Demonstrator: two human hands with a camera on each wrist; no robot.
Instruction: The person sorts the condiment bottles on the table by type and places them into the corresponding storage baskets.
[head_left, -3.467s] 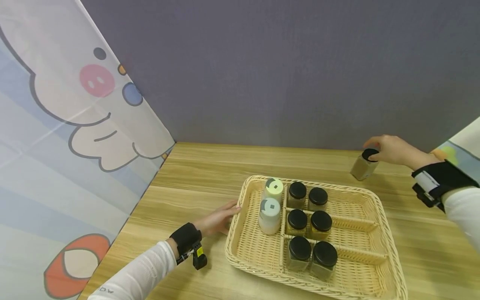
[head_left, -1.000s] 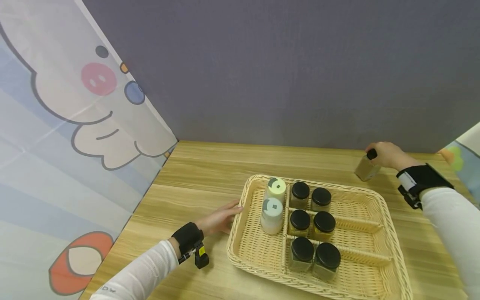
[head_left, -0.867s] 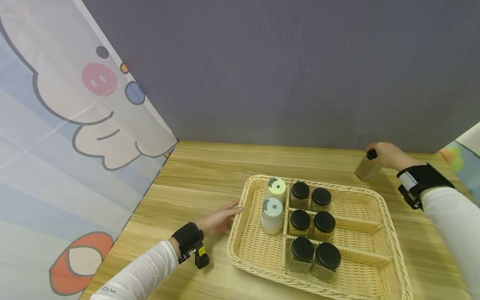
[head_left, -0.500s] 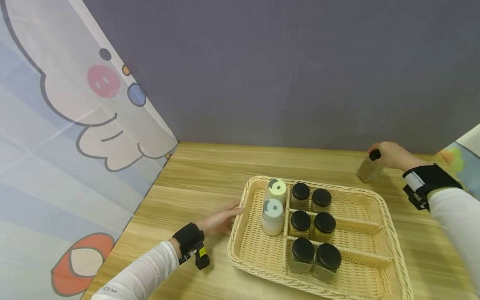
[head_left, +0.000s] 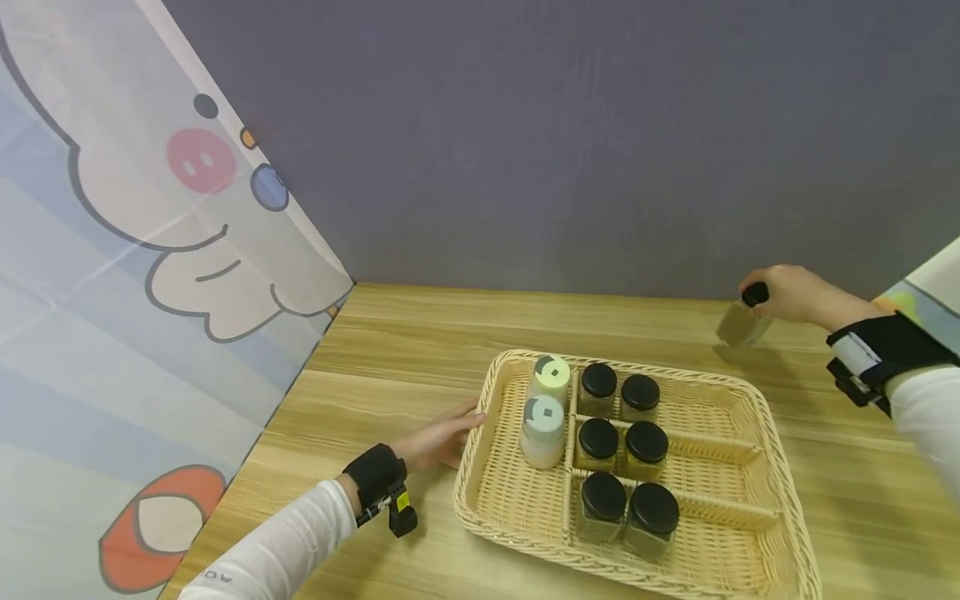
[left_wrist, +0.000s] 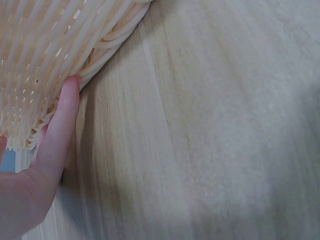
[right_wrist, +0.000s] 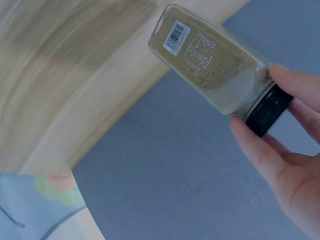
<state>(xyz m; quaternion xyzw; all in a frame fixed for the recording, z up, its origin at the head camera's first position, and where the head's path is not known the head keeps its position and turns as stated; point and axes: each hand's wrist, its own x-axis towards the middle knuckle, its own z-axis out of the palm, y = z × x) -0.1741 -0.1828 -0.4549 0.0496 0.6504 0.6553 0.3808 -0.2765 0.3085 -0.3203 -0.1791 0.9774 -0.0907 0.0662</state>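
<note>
My right hand [head_left: 798, 293] pinches a glass spice jar [head_left: 738, 325] at its black lid and neck, over the back right of the table. Brownish powder and a barcode label show on this jar [right_wrist: 202, 60] in the right wrist view, where it lies tilted between thumb and fingers. At the wicker basket's [head_left: 468, 467] left side rests my left hand [head_left: 435, 442]. Its straight fingers [left_wrist: 59, 127] lie against the woven outer wall in the left wrist view. Several black-lidded jars [head_left: 647, 450] stand in pairs in the basket's three right compartments.
Two pale-capped bottles, one yellow-topped [head_left: 551, 375] and one white-topped [head_left: 542, 429], stand in the basket's long left compartment. Behind the wooden table [head_left: 397, 350] rises a grey panel [head_left: 525, 167]. A cartoon-printed sheet [head_left: 112, 275] borders the left.
The jar in my right hand has risen a little and shifted right over the last half second, and its shadow shows below it. My left hand keeps its place at the basket.
</note>
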